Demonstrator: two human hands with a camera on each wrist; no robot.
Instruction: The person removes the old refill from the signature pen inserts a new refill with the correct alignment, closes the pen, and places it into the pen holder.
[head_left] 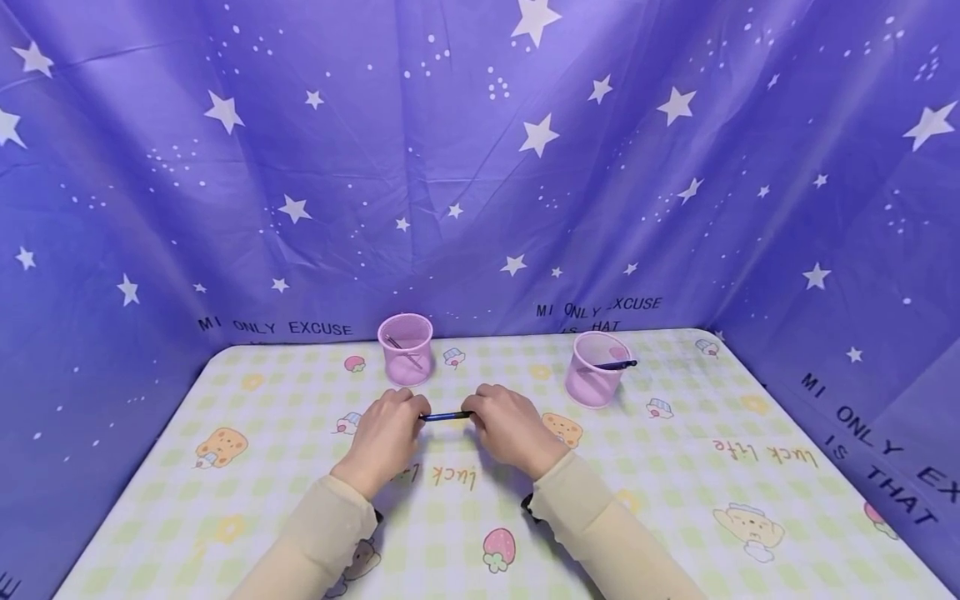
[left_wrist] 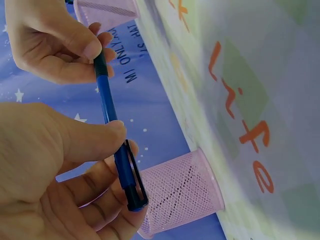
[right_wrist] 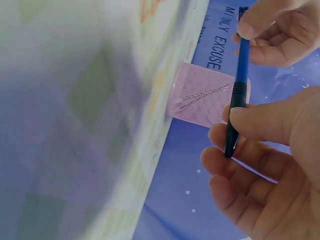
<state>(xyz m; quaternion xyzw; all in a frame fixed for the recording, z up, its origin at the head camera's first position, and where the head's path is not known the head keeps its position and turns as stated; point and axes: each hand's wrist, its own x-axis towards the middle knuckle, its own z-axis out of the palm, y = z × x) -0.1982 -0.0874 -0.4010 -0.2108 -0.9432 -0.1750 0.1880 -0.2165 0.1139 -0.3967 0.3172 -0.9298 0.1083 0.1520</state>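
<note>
Both hands hold one blue pen [head_left: 447, 416] level above the table, in front of the two pink cups. My left hand [head_left: 388, 436] pinches its clip end between thumb and fingers; the black clip shows in the left wrist view, where the pen's blue barrel [left_wrist: 107, 100] runs up to the other hand. With thumb and fingertips my right hand [head_left: 512, 423] pinches the dark grip [right_wrist: 239, 94] near the pointed tip. A pink mesh cup [head_left: 408, 367] stands just beyond the left hand, thin sticks inside it. Beyond the right hand is another pink mesh cup [head_left: 591, 379], with a dark pen [head_left: 617, 365] leaning over its rim.
A pale green checked tablecloth [head_left: 285, 517] with printed cartoons and lettering covers the table. Purple star-patterned curtains [head_left: 450, 150] hang behind the table's back edge and along both sides.
</note>
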